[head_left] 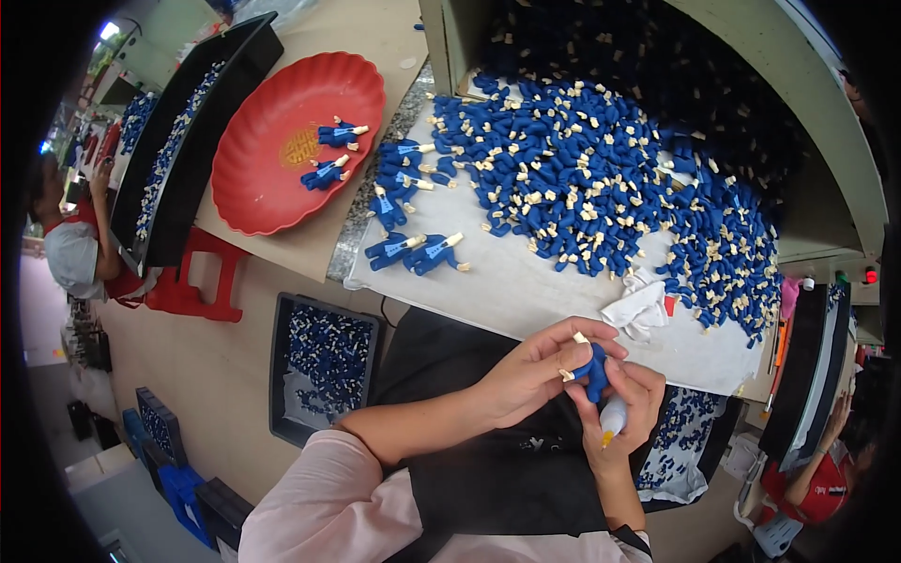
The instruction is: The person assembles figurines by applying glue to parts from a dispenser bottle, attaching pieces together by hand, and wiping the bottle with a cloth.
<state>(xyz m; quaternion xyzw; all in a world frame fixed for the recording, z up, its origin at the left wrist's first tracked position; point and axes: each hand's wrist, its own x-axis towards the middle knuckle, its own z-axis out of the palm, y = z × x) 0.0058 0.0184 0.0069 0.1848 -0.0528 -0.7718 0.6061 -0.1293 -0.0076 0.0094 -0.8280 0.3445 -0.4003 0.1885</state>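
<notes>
In front of my lap, my left hand (pixel 535 373) pinches a small blue figurine body (pixel 595 373) with a cream neck piece and a cream hand. My right hand (pixel 634 403) is closed around a small white squeeze bottle (pixel 613 415), its yellow nozzle pointing down toward my wrist. The right fingertips also touch the blue body. Beyond my hands, a heap of blue figurine arms with cream hands (pixel 563 159) covers much of the white-covered bench (pixel 526 300). Several joined figurine bodies (pixel 435 251) lie at the bench's left edge.
A red scalloped dish (pixel 258 122) at the left holds two figurine bodies. A crumpled white cloth (pixel 638 305) lies near the bench's front edge. Grey trays of blue parts (pixel 324 357) stand below. Co-workers (pixel 80 244) sit at the far left and right.
</notes>
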